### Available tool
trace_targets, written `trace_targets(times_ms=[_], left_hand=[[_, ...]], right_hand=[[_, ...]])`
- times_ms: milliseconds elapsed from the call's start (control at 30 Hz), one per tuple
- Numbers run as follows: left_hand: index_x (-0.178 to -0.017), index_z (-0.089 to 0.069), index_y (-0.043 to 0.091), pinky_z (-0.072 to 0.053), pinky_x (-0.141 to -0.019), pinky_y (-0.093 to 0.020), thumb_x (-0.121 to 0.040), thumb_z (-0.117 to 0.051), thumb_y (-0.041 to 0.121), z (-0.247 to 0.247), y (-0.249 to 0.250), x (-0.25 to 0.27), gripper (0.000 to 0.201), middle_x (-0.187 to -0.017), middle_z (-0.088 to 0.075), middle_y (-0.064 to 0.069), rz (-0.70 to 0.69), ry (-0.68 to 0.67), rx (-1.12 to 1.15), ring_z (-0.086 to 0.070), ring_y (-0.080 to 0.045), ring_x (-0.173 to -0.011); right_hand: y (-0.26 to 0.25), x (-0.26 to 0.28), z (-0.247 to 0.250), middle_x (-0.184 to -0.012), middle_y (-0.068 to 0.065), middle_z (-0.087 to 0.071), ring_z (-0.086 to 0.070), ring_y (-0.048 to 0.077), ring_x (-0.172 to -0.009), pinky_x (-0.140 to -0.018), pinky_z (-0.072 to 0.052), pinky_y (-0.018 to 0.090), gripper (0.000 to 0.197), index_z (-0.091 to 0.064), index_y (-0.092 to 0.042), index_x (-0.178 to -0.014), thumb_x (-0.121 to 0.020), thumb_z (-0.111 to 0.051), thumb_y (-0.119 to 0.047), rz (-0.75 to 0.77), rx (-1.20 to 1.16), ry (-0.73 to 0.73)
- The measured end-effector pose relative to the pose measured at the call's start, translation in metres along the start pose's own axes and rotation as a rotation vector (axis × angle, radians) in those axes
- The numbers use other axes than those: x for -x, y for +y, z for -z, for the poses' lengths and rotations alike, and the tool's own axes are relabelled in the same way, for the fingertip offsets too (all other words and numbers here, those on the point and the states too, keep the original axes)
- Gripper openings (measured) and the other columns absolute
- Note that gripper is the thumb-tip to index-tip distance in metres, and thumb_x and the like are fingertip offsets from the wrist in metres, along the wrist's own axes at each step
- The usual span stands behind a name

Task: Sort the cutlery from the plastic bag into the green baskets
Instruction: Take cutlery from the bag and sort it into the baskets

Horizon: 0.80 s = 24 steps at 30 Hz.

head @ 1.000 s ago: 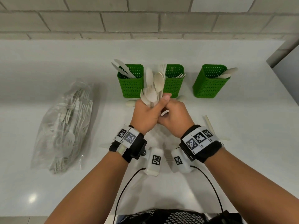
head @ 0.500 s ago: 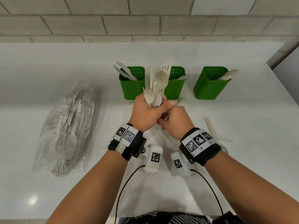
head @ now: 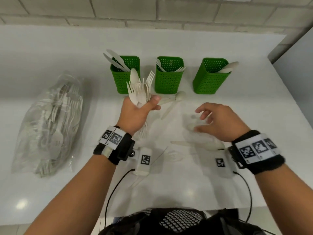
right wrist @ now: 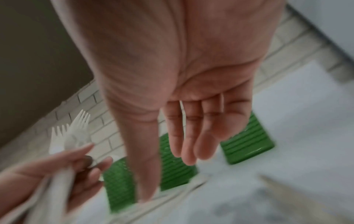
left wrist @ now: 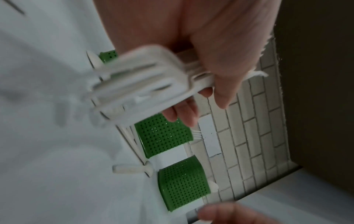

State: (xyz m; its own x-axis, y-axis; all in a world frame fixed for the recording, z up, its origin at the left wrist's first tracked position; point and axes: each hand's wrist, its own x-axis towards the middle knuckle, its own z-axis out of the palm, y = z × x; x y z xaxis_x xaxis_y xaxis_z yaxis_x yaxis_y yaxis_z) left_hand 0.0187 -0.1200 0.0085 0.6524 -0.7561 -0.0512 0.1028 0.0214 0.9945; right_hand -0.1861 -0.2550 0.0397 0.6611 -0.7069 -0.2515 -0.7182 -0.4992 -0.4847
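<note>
From the head view, the left hand [head: 135, 114] grips a fanned bunch of cutlery [head: 139, 89], matte cream plastic, before three perforated green baskets [head: 167, 82]; the crinkled clear plastic bag [head: 49, 122] lies far left. The right hand [head: 218, 122] hovers spread and blurred. The left wrist view smears the fork tines [left wrist: 134, 78]. The right wrist view shows relaxed fingers [right wrist: 187, 136] holding nothing.

On your surface [head: 237, 116], three baskets [head: 168, 77] stand in a row at the rear; the plastic bag [head: 49, 122] lies left; loose cutlery [head: 171, 107] lies before them.
</note>
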Motion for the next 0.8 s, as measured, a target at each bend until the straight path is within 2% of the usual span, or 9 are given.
trace_targets(times_ms=[67, 133, 200, 300, 433, 500, 567, 700, 800], left_hand=[[-0.101, -0.068, 0.001, -0.056, -0.074, -0.027, -0.090, -0.066, 0.005, -0.003, 0.001, 0.006, 0.012, -0.103, -0.072, -0.014, 0.058, -0.049, 0.032, -0.072, -0.023, -0.075], [-0.093, -0.069, 0.010, -0.055, -0.070, -0.026, -0.092, -0.065, 0.008, -0.008, 0.002, 0.012, 0.005, -0.101, -0.074, -0.012, 0.082, -0.097, -0.016, -0.069, -0.021, -0.067], [-0.085, -0.066, 0.014, -0.052, -0.063, -0.022, -0.093, -0.063, 0.011, -0.012, 0.003, 0.017, 0.010, -0.095, -0.075, -0.010, 0.076, -0.128, -0.077, -0.063, -0.020, -0.059], [-0.083, -0.066, 0.013, -0.049, -0.060, -0.024, -0.093, -0.064, 0.013, -0.019, -0.002, 0.020, 0.011, -0.088, -0.075, -0.006, 0.071, -0.177, -0.156, -0.057, -0.018, -0.056], [-0.084, -0.068, 0.011, -0.047, -0.065, -0.035, -0.093, -0.065, 0.017, -0.029, -0.011, 0.030, 0.011, -0.088, -0.074, -0.004, 0.115, -0.257, -0.226, -0.057, -0.018, -0.058], [-0.085, -0.068, 0.009, -0.048, -0.065, -0.033, -0.093, -0.065, 0.015, -0.033, -0.013, 0.035, 0.011, -0.088, -0.074, -0.006, 0.121, -0.271, -0.212, -0.058, -0.018, -0.059], [-0.086, -0.068, 0.006, -0.049, -0.063, -0.025, -0.093, -0.064, 0.012, -0.037, -0.014, 0.039, 0.010, -0.087, -0.073, -0.009, 0.121, -0.268, -0.191, -0.059, -0.016, -0.059], [-0.088, -0.065, 0.002, -0.049, -0.058, -0.018, -0.093, -0.062, 0.004, -0.038, -0.013, 0.042, 0.006, -0.084, -0.068, -0.012, 0.116, -0.216, -0.133, -0.060, -0.006, -0.058], [-0.087, -0.066, 0.007, -0.049, -0.059, -0.023, -0.092, -0.065, 0.010, -0.034, -0.017, 0.040, 0.005, -0.072, -0.066, -0.004, 0.117, -0.151, -0.103, -0.057, -0.008, -0.057]], right_hand=[[0.020, 0.014, 0.002, -0.136, 0.004, -0.046, -0.046, 0.023, -0.122, -0.103, -0.040, 0.039, 0.110, -0.037, -0.025, -0.144, -0.051, -0.088, -0.055, -0.112, 0.252, -0.144], [0.035, 0.027, -0.005, -0.159, 0.008, -0.012, -0.014, 0.028, -0.146, -0.117, -0.021, 0.045, 0.143, -0.004, -0.022, -0.154, -0.046, -0.085, -0.066, -0.208, 0.354, -0.282], [0.044, 0.036, -0.015, -0.162, 0.006, 0.007, 0.003, 0.026, -0.150, -0.120, -0.013, 0.048, 0.154, 0.012, -0.021, -0.153, -0.042, -0.084, -0.069, -0.248, 0.324, -0.342], [0.047, 0.040, -0.028, -0.162, 0.005, 0.010, 0.003, 0.027, -0.149, -0.118, -0.015, 0.048, 0.155, 0.013, -0.020, -0.153, -0.043, -0.085, -0.067, -0.221, 0.324, -0.326], [0.039, 0.036, -0.035, -0.155, 0.005, -0.020, -0.025, 0.029, -0.138, -0.111, -0.033, 0.044, 0.130, -0.016, -0.016, -0.153, -0.053, -0.085, -0.060, -0.060, 0.342, -0.228], [0.034, 0.032, -0.036, -0.142, 0.004, -0.035, -0.039, 0.027, -0.124, -0.101, -0.041, 0.042, 0.106, -0.035, -0.016, -0.145, -0.061, -0.082, -0.059, 0.003, 0.357, -0.203], [0.025, 0.029, -0.039, -0.130, 0.004, -0.043, -0.048, 0.026, -0.114, -0.093, -0.044, 0.040, 0.082, -0.046, -0.017, -0.136, -0.070, -0.077, -0.056, 0.055, 0.368, -0.190], [0.010, 0.024, -0.049, -0.116, 0.005, -0.053, -0.057, 0.025, -0.098, -0.071, -0.037, 0.030, 0.034, -0.056, -0.014, -0.121, -0.092, -0.059, -0.031, 0.161, 0.415, -0.152], [0.008, 0.024, -0.058, -0.111, 0.009, -0.056, -0.059, 0.028, -0.093, -0.065, -0.035, 0.031, 0.021, -0.053, -0.007, -0.114, -0.098, -0.045, -0.019, 0.176, 0.461, -0.116]])
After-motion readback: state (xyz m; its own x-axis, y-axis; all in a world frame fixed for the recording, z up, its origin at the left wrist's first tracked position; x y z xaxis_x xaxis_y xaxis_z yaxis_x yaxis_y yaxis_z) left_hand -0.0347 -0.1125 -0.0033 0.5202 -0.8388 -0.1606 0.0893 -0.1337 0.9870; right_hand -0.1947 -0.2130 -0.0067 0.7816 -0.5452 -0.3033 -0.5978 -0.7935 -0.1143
